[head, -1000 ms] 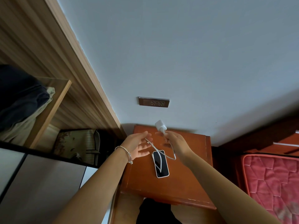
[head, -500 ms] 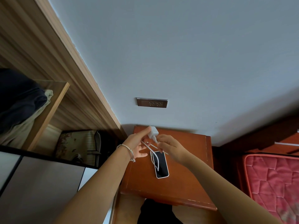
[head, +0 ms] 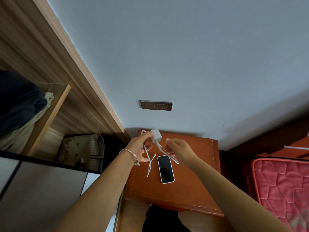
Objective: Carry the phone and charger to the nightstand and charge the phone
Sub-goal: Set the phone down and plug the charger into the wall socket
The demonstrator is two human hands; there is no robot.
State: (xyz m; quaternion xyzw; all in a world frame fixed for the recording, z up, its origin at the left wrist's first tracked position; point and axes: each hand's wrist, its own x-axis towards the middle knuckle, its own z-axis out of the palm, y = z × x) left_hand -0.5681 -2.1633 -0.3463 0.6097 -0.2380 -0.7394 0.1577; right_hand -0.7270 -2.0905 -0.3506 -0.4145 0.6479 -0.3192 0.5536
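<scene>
Both hands work the charger above the nightstand, likely untangling its cable before plugging into the socket. Left hand pinches the charger with fingertips, cable trailing below. Right hand closes loosely round a cable loop. Phone lies face-up on the nightstand, unplugged.

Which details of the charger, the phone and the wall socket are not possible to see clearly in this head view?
- White charger plug: its prongs, partly covered by the left hand.
- Thin white cable: parts pass behind both hands; the right hand covers one loop.
- White-edged black phone: its charging port is too small to see.
- Brown metal wall socket: hole details too small.
- Red-brown wooden nightstand: front is cut off by the arms and a dark shape below.
</scene>
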